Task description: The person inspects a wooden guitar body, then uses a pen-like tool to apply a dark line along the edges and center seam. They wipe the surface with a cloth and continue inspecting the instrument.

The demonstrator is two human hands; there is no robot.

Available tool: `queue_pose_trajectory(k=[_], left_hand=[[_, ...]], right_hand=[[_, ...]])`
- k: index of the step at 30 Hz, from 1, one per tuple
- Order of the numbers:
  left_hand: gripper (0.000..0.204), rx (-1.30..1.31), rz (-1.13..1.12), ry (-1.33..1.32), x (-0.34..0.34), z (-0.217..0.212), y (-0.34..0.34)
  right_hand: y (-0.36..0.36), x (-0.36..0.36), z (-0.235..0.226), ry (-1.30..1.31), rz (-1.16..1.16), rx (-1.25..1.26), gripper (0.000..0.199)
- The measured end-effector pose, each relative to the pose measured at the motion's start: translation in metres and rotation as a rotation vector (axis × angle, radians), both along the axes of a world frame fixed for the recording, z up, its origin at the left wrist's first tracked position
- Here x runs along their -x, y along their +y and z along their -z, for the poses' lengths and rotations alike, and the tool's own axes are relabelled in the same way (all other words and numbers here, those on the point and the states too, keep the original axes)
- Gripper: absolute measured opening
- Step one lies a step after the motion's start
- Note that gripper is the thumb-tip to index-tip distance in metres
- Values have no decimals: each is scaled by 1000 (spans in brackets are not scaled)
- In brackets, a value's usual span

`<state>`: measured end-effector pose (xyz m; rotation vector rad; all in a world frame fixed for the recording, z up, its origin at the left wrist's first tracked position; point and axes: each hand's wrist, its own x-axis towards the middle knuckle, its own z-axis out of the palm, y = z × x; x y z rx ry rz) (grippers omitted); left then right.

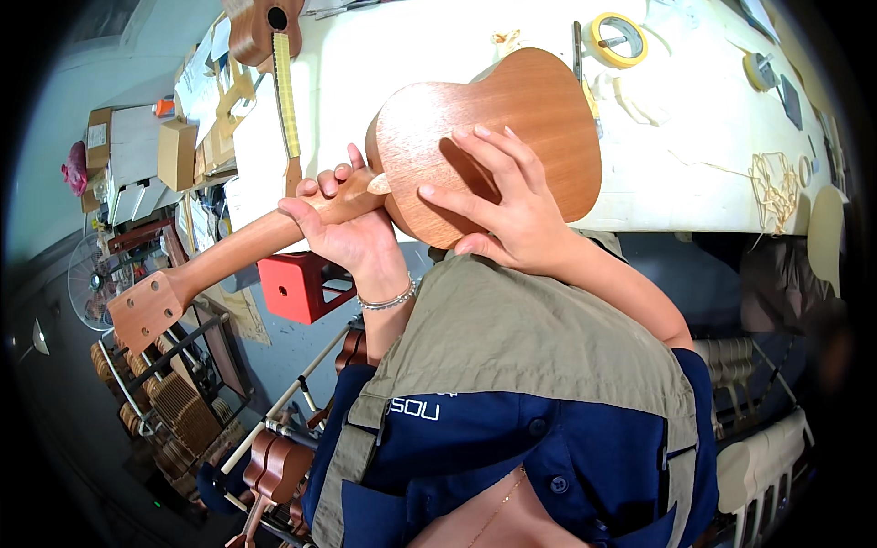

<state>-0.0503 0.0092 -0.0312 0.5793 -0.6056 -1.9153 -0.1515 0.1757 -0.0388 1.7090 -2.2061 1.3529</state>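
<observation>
A brown wooden ukulele body and neck lie back side up before me, the body over the table's near edge. Its neck slants down to the left and ends in a headstock with small peg holes and no pegs or strings in view. My left hand, with a bracelet at the wrist, is wrapped around the neck close to the heel. On the flat back rests my right hand, its fingers spread and touching the wood. The ukulele's front is hidden.
Another ukulele with yellow tape along its neck lies at the far left of the white table. A yellow tape roll and tangled strips lie to the right. Below stand a red stool and racks of wooden parts.
</observation>
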Motion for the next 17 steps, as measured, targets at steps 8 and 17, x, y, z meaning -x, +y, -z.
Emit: queue_pose_trajectory(k=[8, 17], left_hand=[[42, 13, 27, -2, 2, 2, 3], [36, 66, -14, -57, -10, 4, -24]], right_hand=[[-14, -2, -2, 4, 18, -79, 50], [25, 45, 46, -296, 240, 39, 26]])
